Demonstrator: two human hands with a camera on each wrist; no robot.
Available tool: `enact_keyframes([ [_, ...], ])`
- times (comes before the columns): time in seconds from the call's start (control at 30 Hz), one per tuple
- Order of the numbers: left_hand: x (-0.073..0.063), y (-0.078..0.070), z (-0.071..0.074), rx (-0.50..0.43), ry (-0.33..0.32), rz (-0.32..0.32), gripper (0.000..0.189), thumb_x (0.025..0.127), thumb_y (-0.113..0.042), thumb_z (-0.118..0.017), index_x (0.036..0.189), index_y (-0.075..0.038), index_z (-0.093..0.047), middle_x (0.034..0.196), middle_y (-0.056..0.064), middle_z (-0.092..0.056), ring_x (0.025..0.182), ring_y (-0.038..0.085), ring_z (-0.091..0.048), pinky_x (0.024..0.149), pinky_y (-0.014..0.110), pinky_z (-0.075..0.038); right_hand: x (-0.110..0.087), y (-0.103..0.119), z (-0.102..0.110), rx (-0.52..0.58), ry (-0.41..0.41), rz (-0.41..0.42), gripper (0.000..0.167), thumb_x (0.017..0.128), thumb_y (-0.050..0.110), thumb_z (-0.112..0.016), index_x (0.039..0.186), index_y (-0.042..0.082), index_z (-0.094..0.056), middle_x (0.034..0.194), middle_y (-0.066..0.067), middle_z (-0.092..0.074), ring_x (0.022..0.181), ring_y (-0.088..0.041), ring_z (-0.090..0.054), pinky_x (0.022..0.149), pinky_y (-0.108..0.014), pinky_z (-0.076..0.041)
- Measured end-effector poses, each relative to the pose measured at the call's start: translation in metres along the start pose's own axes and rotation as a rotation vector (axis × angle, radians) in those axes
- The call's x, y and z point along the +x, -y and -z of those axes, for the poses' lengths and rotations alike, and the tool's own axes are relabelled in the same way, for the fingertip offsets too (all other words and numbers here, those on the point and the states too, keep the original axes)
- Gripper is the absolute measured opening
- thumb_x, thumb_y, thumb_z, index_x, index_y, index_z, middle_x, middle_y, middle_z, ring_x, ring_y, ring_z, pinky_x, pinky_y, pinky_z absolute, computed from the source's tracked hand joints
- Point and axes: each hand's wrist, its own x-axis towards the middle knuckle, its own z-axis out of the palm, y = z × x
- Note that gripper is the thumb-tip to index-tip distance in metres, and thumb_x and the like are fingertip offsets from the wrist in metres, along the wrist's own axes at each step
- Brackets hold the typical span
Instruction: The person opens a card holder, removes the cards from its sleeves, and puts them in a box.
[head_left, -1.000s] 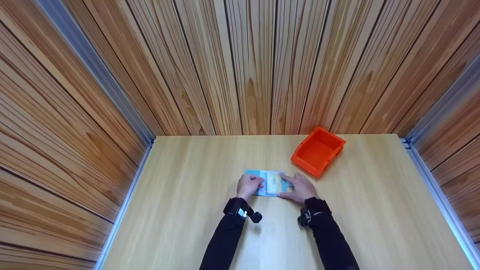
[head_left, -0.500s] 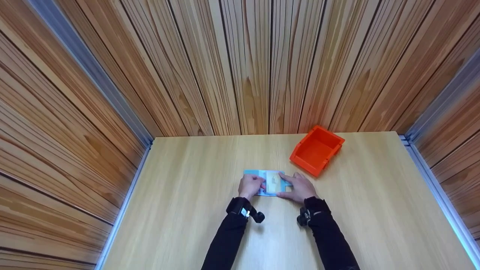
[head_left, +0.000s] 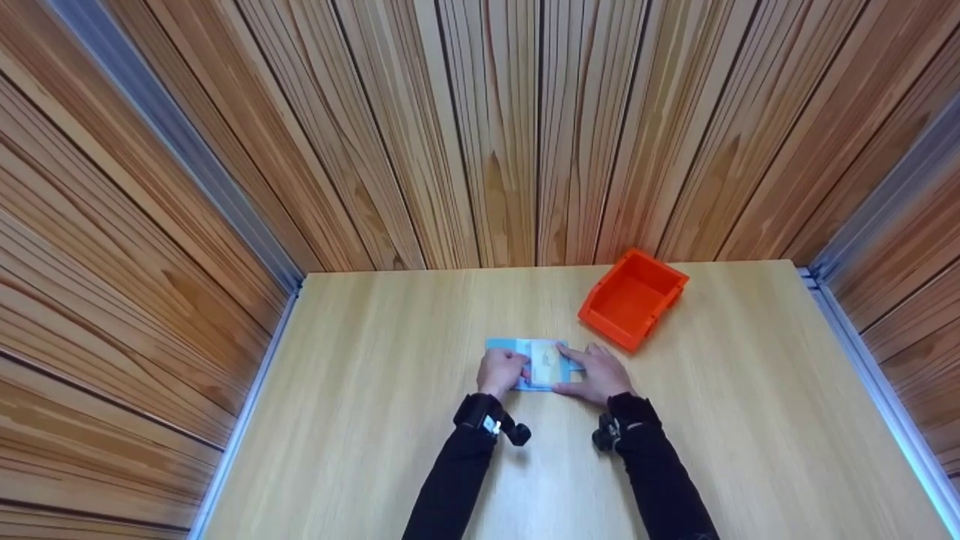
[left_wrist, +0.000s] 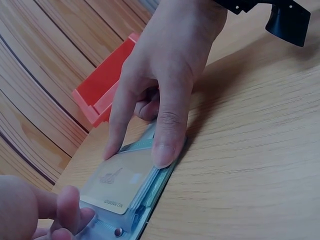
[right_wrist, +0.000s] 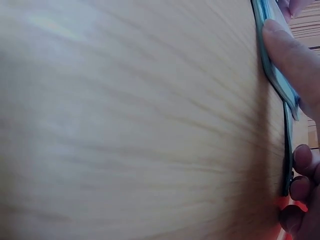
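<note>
A light blue card holder (head_left: 501, 343) lies unfolded on the table, a snap stud near one end. Its clear sleeves are stacked, and a pale gold card (left_wrist: 107, 182) with printed digits shows at the top one. My left hand (head_left: 501, 371) has its fingers curled, thumb and finger pinching at the sleeve's left edge; I cannot tell if the card is in that pinch. From the right, my right hand (head_left: 600, 375) holds the card holder down, thumb on the near edge and forefinger on the far edge. Its other fingers curl beside the holder's narrow tab (head_left: 576, 367).
An orange plastic bin (head_left: 634, 298) stands turned at an angle behind my right hand, near the wood-panelled back wall (head_left: 465, 150). Metal rails (head_left: 247, 420) run along the table's sides. Both wrists carry black cameras.
The left hand has shifted slightly right along the sleeve, toward the card. The right hand keeps its hold. The head view has tilted a little.
</note>
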Motion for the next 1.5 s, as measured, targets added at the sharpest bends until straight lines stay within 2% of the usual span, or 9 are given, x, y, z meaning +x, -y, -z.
enact_keyframes([
  [0.17,-0.0002,-0.0008,0.0002,0.003,-0.009,0.000,0.015,0.092,-0.023,-0.072,0.079,-0.016,-0.076,0.063,-0.006,-0.069,0.058,0.010,-0.055,0.058,0.026,-0.037,0.0004,-0.0002,-0.0001,0.003,0.002,0.009,0.092,0.079,0.063,-0.081,0.157,0.030,-0.045,0.155,-0.035,-0.040,0.144,-0.051,-0.038,0.116,-0.065,-0.032],
  [0.43,0.0007,-0.0006,-0.0022,-0.010,-0.011,-0.003,0.017,0.092,-0.022,-0.072,0.077,-0.014,-0.075,0.061,-0.006,-0.068,0.054,0.009,-0.053,0.053,0.025,-0.035,-0.0007,-0.0012,0.0007,0.003,-0.015,0.022,0.092,0.079,0.063,-0.081,0.156,0.027,-0.047,0.151,-0.035,-0.045,0.138,-0.050,-0.042,0.114,-0.063,-0.035],
  [0.6,0.0000,-0.0014,-0.0038,-0.065,0.004,0.024,0.020,0.093,-0.018,-0.071,0.073,-0.012,-0.073,0.059,-0.005,-0.064,0.048,0.008,-0.047,0.047,0.023,-0.032,-0.0008,-0.0014,0.0004,-0.005,-0.024,0.039,0.091,0.079,0.062,-0.081,0.156,0.026,-0.048,0.144,-0.032,-0.050,0.134,-0.048,-0.044,0.111,-0.061,-0.037],
  [0.8,-0.0011,-0.0019,-0.0039,-0.144,0.028,0.045,0.021,0.090,-0.017,-0.070,0.072,-0.007,-0.072,0.056,-0.005,-0.060,0.046,0.007,-0.044,0.046,0.021,-0.032,-0.0016,-0.0011,-0.0008,0.007,-0.032,0.035,0.090,0.079,0.061,-0.082,0.155,0.027,-0.049,0.140,-0.030,-0.053,0.129,-0.045,-0.047,0.109,-0.059,-0.039],
  [0.97,-0.0030,-0.0017,-0.0035,-0.174,0.030,0.045,0.017,0.088,-0.016,-0.070,0.077,-0.005,-0.074,0.055,-0.005,-0.060,0.045,0.007,-0.043,0.045,0.021,-0.033,-0.0019,-0.0011,-0.0019,0.019,-0.035,0.036,0.089,0.079,0.061,-0.082,0.155,0.027,-0.049,0.149,-0.032,-0.048,0.138,-0.049,-0.043,0.114,-0.063,-0.035],
  [1.03,-0.0033,-0.0020,-0.0036,-0.174,0.030,0.042,0.016,0.088,-0.016,-0.069,0.078,-0.004,-0.075,0.055,-0.005,-0.060,0.045,0.006,-0.043,0.045,0.020,-0.032,-0.0015,-0.0009,-0.0023,0.024,-0.032,0.034,0.089,0.079,0.060,-0.083,0.155,0.028,-0.049,0.148,-0.032,-0.048,0.138,-0.048,-0.043,0.114,-0.062,-0.035],
  [1.2,-0.0033,-0.0029,-0.0039,-0.174,0.038,0.041,0.020,0.090,-0.015,-0.067,0.073,-0.006,-0.070,0.055,-0.005,-0.060,0.045,0.007,-0.042,0.045,0.021,-0.031,0.0000,-0.0012,-0.0025,0.024,-0.028,0.025,0.090,0.079,0.059,-0.083,0.156,0.027,-0.048,0.151,-0.033,-0.046,0.140,-0.050,-0.041,0.115,-0.063,-0.033],
  [1.4,-0.0059,-0.0038,-0.0048,-0.276,0.062,0.039,0.026,0.088,-0.010,-0.064,0.063,-0.012,-0.060,0.052,-0.004,-0.056,0.043,0.007,-0.042,0.044,0.020,-0.033,0.0006,-0.0022,-0.0028,0.031,-0.020,0.021,0.089,0.080,0.059,-0.083,0.156,0.028,-0.048,0.152,-0.033,-0.045,0.143,-0.050,-0.039,0.117,-0.064,-0.031],
  [1.5,-0.0068,-0.0049,-0.0063,-0.318,0.068,0.028,0.020,0.088,-0.007,-0.063,0.068,-0.006,-0.065,0.051,-0.003,-0.057,0.042,0.006,-0.042,0.043,0.020,-0.035,0.0000,-0.0022,-0.0016,0.033,-0.028,0.029,0.090,0.079,0.059,-0.083,0.155,0.026,-0.049,0.153,-0.035,-0.044,0.145,-0.052,-0.037,0.117,-0.065,-0.029],
])
